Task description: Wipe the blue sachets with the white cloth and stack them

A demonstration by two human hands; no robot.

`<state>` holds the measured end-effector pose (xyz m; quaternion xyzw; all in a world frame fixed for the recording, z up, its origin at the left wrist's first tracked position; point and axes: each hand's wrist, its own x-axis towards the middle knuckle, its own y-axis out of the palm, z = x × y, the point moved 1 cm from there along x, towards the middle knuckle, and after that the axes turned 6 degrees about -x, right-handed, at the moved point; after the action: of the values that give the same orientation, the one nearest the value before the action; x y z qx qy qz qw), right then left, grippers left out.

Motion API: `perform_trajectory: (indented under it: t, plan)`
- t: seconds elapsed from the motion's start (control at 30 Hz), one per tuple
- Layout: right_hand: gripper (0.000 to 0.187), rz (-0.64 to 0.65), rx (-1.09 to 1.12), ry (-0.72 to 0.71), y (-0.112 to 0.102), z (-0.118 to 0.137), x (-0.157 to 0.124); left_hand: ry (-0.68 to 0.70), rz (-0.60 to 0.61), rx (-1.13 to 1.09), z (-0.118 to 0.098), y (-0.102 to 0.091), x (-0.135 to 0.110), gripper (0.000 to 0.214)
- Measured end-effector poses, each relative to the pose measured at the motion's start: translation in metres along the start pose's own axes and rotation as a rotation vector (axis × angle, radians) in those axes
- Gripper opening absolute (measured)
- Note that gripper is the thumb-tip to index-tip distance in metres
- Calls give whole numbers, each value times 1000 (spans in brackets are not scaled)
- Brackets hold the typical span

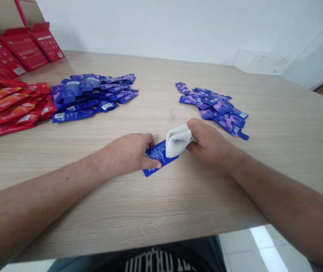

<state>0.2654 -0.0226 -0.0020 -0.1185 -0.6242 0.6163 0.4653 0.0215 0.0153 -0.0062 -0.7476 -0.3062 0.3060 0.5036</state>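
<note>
A blue packet [159,153] with pale print lies at the middle of the table, tilted up to the right. My left hand [138,153] grips its left end, thumb on the printed face and fingers at the far edge. In my right hand [206,141] a folded white cloth [176,140] is pinched, and its loose part covers the packet's right end. Whether the cloth presses on the packet or hangs just over it, I cannot tell.
Beyond my right hand lies a loose pile of blue-purple packets [215,107]. Farther left is a bigger heap of blue packets [93,94], beside red and orange packets [14,105]. Open red boxes [14,49] stand at the back left. A white wall [150,30] rises behind the table.
</note>
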Motion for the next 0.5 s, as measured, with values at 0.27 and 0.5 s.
perform_trajectory:
  t: [0.27,0.5]
  plan:
    - [27,193,-55,-91,15,14,-2,13,24,-127,0,-7,4,28]
    - [26,211,-37,-89,10,14,-2,23,11,-120,4,-4,6,25]
